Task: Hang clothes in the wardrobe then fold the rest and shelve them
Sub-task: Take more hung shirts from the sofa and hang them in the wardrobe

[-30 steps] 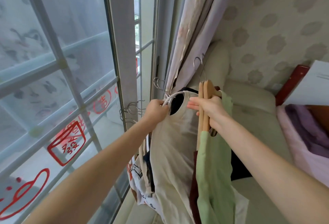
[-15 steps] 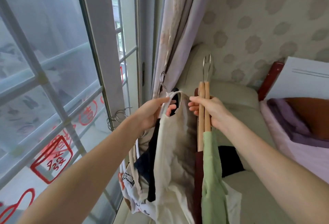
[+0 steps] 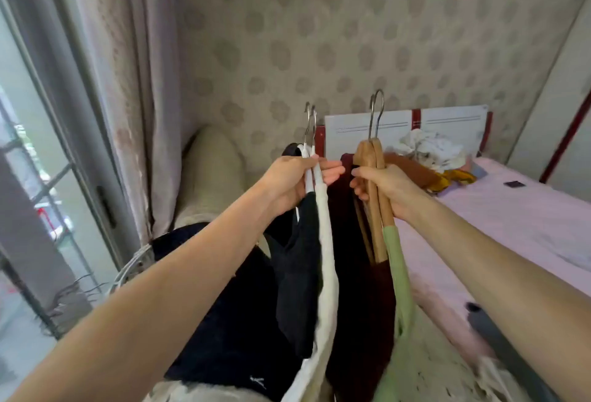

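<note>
Your left hand (image 3: 292,178) is closed around the necks of two white hangers (image 3: 311,171), fingers (image 3: 332,171) wrapped over them just below the metal hooks (image 3: 309,120). A black garment (image 3: 297,273) and a cream-white garment (image 3: 326,257) hang down from these hangers, side by side and touching, in front of your left forearm.

Your right hand (image 3: 388,190) grips two wooden hangers (image 3: 372,158) pressed flat against each other, fingers curled tightly round their shoulders. Their steel hooks (image 3: 375,114) stand upright above your knuckles. A light green garment (image 3: 399,289) drapes from the nearer wooden hanger, and a dark maroon garment (image 3: 355,273) hangs between it and the cream-white one.

The two bunches are held close together at chest height, hands nearly touching, apart from any rail. Behind them lies a bed (image 3: 511,226) with a pink sheet; a heap of loose clothes (image 3: 428,152) sits near its white headboard (image 3: 399,126). A small dark object (image 3: 514,183) rests on the sheet, too small to identify. To your left are a beige armchair (image 3: 211,174), a pale curtain (image 3: 128,82) and a glass door (image 3: 38,146). Patterned wallpaper (image 3: 319,34) covers the wall ahead.
</note>
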`<state>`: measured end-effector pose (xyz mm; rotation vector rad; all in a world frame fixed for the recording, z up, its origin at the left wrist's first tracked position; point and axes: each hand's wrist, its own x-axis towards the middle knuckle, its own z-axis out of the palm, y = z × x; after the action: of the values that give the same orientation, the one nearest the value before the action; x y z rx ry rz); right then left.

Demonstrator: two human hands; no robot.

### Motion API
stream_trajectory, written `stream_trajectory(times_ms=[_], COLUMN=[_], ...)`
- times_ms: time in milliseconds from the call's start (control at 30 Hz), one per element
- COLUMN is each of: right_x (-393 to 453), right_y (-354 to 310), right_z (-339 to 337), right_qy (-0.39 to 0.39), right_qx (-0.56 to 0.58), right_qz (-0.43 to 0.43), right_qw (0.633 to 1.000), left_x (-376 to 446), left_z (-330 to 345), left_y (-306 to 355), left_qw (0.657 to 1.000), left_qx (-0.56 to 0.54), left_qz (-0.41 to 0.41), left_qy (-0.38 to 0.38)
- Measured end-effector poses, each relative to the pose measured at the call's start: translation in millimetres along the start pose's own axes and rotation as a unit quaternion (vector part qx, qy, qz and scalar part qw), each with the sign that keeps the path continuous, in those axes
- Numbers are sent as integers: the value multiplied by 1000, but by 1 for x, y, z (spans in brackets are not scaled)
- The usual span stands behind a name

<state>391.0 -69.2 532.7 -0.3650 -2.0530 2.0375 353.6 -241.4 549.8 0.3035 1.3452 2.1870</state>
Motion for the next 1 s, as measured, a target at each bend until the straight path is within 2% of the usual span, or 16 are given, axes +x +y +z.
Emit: stream_trajectory(times_ms=[133, 267, 367, 600, 733, 833, 1000], right_x=[-41, -99, -146, -258, -331, -374, -483], right_y=[-20, -30, -28, -18, -12, -5, 18], right_z=[-88, -178, -245, -411, -493, -525, -573], right_qy=[70, 128, 158, 261, 362, 407, 526], right_qx=[5, 19, 23, 21, 31, 37, -40], right_qz=[-22, -39, -33, -14, -1, 3, 20], right_qw=[997, 991, 987, 965, 932, 913, 849], left_x=[-7, -18, -26, -52, -90, -107, -156], left_z=[97, 194, 261, 420, 503, 539, 611], left_y=[-13, -53, -101, -211, -267, -295, -357], left_qw=[998, 995, 990, 978, 959, 944, 878], left_qx=[26, 67, 104, 105, 121, 150, 225], left_qz=[15, 12, 2, -33, -50, -39, 8], left_qy=[-58, -74, -92, -176, -253, -292, -421])
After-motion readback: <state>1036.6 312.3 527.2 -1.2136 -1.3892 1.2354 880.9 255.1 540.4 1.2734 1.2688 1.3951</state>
